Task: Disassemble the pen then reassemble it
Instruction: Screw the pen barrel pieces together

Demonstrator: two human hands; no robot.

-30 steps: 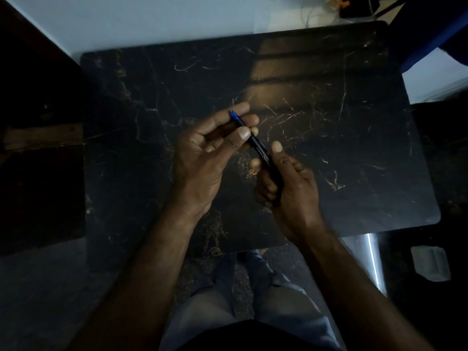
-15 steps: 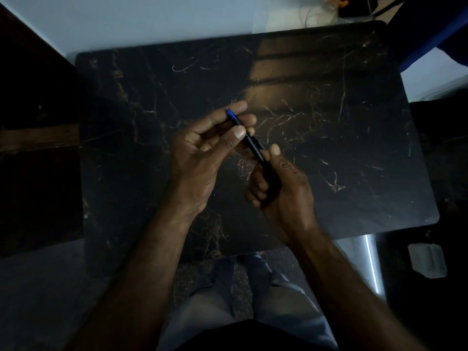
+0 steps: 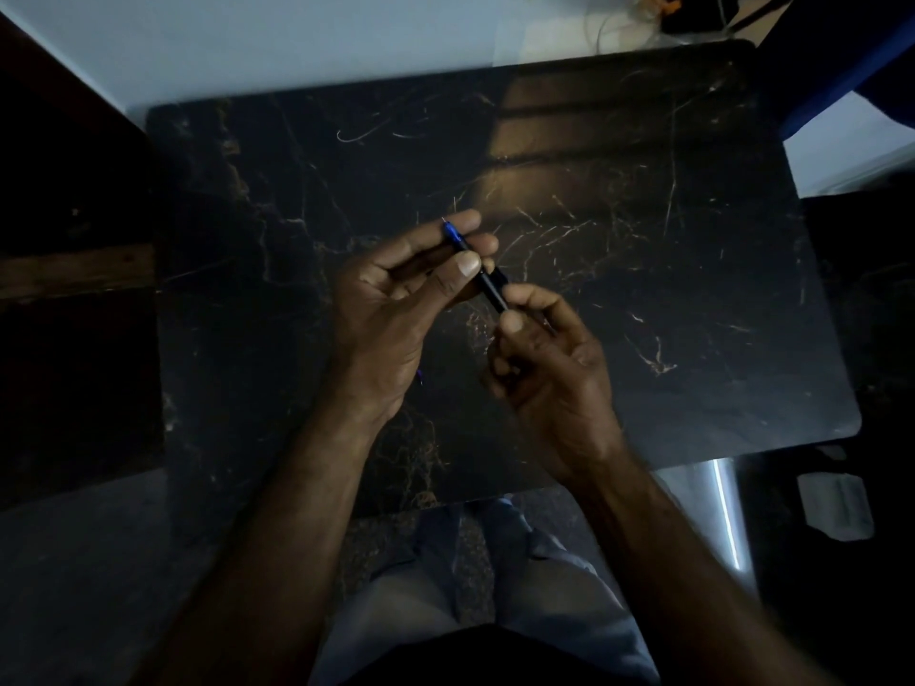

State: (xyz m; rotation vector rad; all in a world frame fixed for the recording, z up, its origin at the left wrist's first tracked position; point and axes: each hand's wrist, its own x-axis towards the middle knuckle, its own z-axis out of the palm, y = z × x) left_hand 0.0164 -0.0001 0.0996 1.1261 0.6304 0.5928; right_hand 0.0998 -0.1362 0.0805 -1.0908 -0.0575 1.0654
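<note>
The slim dark plastic pen with a blue tip section [image 3: 479,270] is held in the air above the black veined marble bench [image 3: 643,269], the left hand [image 3: 396,309] clamped on its blue front end and the right hand [image 3: 544,358] pinched round its rear barrel. The step looks like unscrewing or pulling the tip section off, so the next move calls for a counter-twist with both holds firm. The light is dim; the rear of the pen is buried in the right fist, and whether any joint has opened cannot be made out.

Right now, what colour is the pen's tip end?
Blue, on the pen by the left hand; head view.
</note>
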